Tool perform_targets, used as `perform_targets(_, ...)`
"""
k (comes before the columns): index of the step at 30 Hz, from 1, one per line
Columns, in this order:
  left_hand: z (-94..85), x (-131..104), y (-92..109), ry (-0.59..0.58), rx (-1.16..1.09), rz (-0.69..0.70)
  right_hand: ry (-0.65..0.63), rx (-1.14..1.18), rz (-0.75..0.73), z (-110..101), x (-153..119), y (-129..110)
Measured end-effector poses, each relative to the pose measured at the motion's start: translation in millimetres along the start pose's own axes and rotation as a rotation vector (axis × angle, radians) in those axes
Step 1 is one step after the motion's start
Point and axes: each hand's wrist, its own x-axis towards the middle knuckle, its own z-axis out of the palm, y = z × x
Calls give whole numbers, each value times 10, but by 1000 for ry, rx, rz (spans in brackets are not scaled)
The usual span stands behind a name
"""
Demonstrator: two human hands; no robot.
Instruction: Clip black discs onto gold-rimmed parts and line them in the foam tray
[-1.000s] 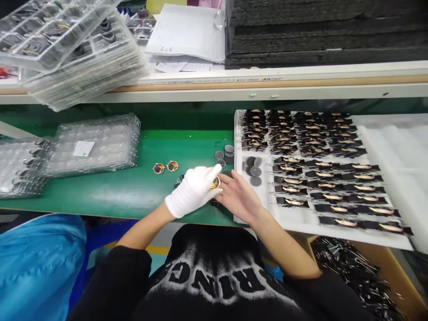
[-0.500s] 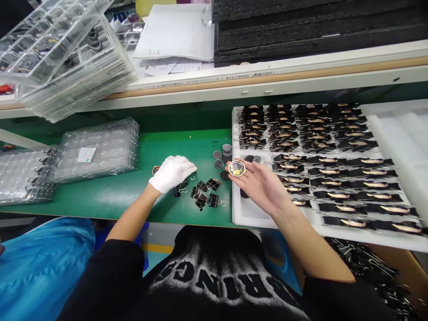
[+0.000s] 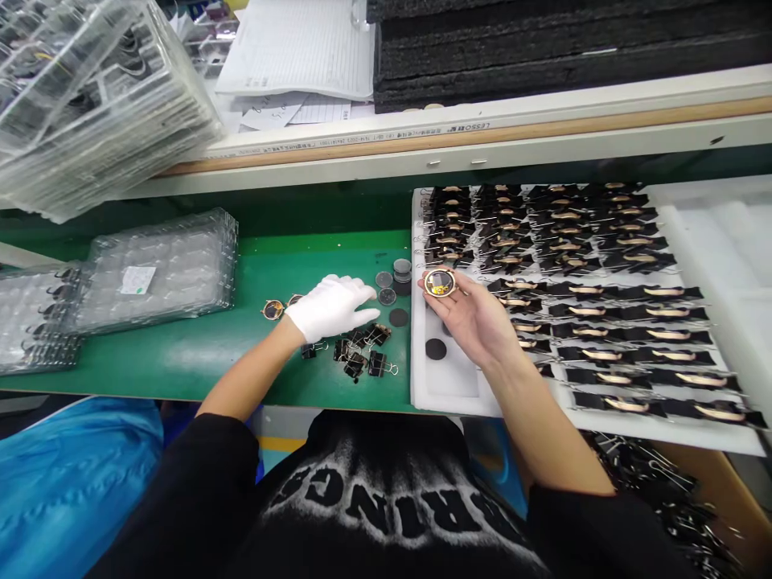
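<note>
My left hand (image 3: 334, 308), in a white glove, hovers over the green table (image 3: 199, 354) with its fingers apart and nothing visible in them. My bare right hand (image 3: 474, 318) holds a round gold-rimmed watch case (image 3: 440, 283) at its fingertips, dark face up. Just right of the glove lie grey discs (image 3: 387, 296) and a black disc (image 3: 398, 318). Several black binder clips (image 3: 355, 354) are heaped below it. Another gold-rimmed watch case (image 3: 273, 310) lies left of the glove, and one more is partly hidden by it.
A white foam tray (image 3: 422, 394) at the right bears rows of clipped black pieces (image 3: 591, 331). Clear plastic trays (image 3: 162, 265) are stacked at the left, more on the shelf (image 3: 338, 153) above. A box of binder clips (image 3: 724, 490) stands at the lower right.
My left hand has moved right, away from the watch cases, and its fingers have spread. My right hand has lifted the held watch case slightly up and right. The view has shifted a little.
</note>
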Motion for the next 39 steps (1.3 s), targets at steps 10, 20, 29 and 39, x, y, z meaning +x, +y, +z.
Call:
perform_targets(10,132,460,27,-129,5,127,-41,29,13,-62,24,83)
perform_targets(20,205,255,49,-53,-70,-47,-58,31,49,-48,23,101)
perform_targets(29,-193,328,431,412,-116,160,-110,31,116,-3,-7,187)
perform_targets(39,-317,310,252,513,-254,95,-12,-34,-230,-126,-79,-160)
